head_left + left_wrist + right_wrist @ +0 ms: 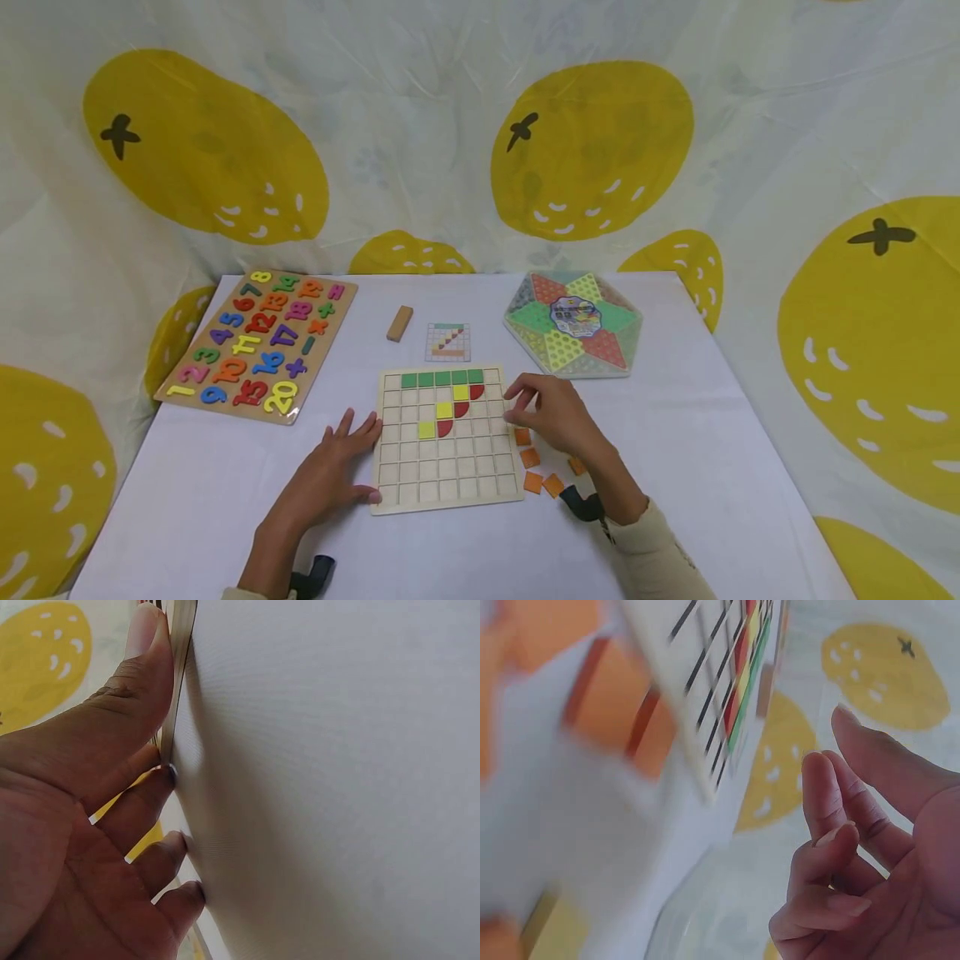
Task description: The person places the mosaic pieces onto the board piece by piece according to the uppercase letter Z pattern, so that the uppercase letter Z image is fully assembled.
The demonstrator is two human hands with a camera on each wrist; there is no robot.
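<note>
A square wooden grid board (pixel 408 472) lies at the middle of the table. A row of green square tiles (pixel 442 380) fills part of its top row. Below, three yellow tiles (pixel 445 410) and three red quarter-round tiles (pixel 461 409) step diagonally down to the left. My left hand (pixel 326 467) rests at the board's left edge, fingers spread; its thumb and fingertips touch that edge in the left wrist view. Over the right edge hovers my right hand (pixel 551 408), thumb and forefinger apart with nothing between them. Several orange tiles (pixel 530 457) lie loose beneath and beside it.
Behind the board lie a small pattern card (pixel 448 342) and a wooden block (pixel 400 323). A number puzzle board (pixel 225 321) occupies the back left. At the back right is a hexagonal star-patterned game board (pixel 573 358). A fruit-print cloth (pixel 420 167) hangs behind the table.
</note>
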